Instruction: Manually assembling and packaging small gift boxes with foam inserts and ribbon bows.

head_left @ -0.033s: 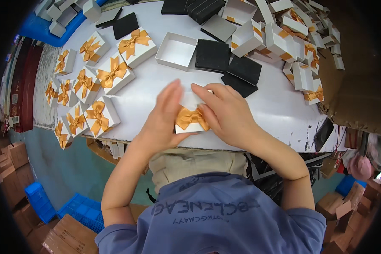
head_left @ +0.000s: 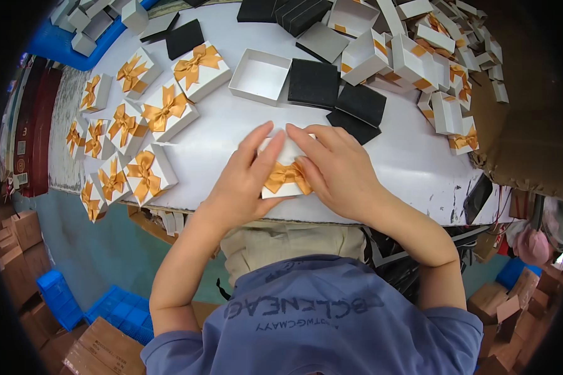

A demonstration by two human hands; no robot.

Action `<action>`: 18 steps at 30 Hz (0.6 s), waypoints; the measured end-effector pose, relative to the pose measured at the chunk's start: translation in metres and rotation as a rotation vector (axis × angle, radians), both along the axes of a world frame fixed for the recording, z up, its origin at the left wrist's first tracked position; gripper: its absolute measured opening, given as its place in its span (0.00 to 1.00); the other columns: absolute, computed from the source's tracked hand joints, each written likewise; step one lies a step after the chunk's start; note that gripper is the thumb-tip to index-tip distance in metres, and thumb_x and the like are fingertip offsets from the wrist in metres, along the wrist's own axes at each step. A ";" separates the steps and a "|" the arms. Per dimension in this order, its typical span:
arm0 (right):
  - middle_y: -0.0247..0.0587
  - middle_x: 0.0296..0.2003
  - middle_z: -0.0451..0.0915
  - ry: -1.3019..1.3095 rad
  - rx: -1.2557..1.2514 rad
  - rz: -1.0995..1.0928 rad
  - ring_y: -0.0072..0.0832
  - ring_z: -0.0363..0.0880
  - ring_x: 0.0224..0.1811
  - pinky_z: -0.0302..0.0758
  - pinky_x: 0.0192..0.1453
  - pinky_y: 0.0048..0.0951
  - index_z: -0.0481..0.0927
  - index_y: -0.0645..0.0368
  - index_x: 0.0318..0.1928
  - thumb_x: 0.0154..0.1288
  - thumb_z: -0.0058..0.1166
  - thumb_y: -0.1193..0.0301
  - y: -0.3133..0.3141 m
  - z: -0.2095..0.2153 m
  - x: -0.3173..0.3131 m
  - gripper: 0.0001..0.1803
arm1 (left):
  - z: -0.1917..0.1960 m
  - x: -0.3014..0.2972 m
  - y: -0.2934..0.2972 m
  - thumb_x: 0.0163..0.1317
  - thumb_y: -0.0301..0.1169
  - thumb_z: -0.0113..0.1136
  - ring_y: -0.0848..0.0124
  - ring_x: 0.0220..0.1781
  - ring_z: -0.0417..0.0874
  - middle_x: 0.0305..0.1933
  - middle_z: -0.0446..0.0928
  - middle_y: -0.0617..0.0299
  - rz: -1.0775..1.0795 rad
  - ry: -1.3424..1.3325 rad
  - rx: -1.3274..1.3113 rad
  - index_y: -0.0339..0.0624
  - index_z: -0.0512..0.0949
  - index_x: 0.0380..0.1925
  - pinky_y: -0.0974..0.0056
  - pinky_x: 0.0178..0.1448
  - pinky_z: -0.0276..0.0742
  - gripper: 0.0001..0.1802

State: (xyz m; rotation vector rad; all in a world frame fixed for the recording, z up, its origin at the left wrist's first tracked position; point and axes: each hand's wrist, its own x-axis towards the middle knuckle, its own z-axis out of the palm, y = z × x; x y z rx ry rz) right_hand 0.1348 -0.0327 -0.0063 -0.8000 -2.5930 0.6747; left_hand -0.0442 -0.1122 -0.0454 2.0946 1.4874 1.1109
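Note:
A white gift box [head_left: 274, 191] with an orange satin bow [head_left: 288, 177] is between my two hands, near the table's front edge. My left hand [head_left: 239, 175] grips its left side, the thumb low by the front and the fingertips at the far end. On the other side my right hand [head_left: 339, 170] closes round the box, its thumb beside the bow and its fingers over the far part. The fingertips of both hands nearly meet there. My fingers cover much of the lid.
Several bow-topped white boxes [head_left: 169, 112] stand at the left. An open white box base [head_left: 259, 76] lies beyond my hands, beside black pads [head_left: 314, 82]. Bow-trimmed lids [head_left: 413, 62] heap up at the far right. A blue crate [head_left: 56, 47] holds small boxes at the far left.
My left fingers have come down onto the box from a raised, blurred position. The box and bow have shifted slightly right and nearer to me.

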 end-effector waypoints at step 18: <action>0.50 0.57 0.67 -0.227 0.283 -0.135 0.45 0.64 0.59 0.65 0.59 0.40 0.69 0.58 0.54 0.49 0.63 0.70 0.095 -0.008 -0.011 0.30 | 0.033 -0.084 -0.054 0.34 0.41 0.72 0.48 0.69 0.54 0.69 0.56 0.52 0.494 0.523 -0.342 0.42 0.64 0.57 0.44 0.65 0.52 0.46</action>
